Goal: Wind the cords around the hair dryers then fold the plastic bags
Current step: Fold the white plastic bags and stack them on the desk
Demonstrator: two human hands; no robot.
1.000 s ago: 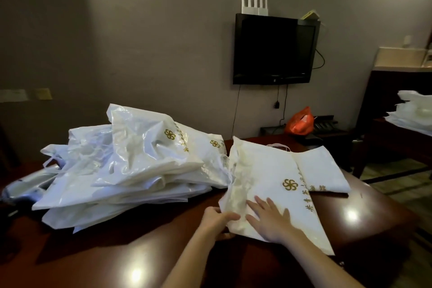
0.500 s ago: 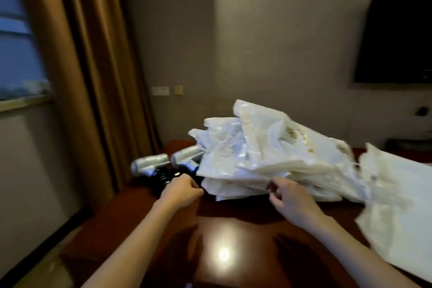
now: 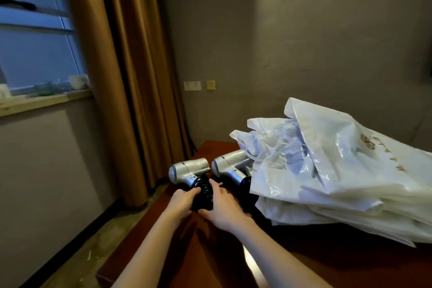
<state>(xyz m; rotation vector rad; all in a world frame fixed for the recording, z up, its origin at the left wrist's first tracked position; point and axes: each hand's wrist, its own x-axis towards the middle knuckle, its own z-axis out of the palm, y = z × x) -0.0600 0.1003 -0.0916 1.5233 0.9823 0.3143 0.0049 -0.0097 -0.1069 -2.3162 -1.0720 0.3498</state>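
While plastic bags (image 3: 339, 170) lie heaped, both hands' fingers (image 3: 194, 192) grip one hair dryer's (image 3: 189, 170) coiled cord (image 3: 204, 194).

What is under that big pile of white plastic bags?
The nozzle end of one silver hair dryer is tucked under the pile of white plastic bags, which rests on the wooden table. Anything else beneath is covered.

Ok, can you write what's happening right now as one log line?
left hand: holds coiled cord | right hand: on cord | hair dryer: on table | bags: piled, unfolded
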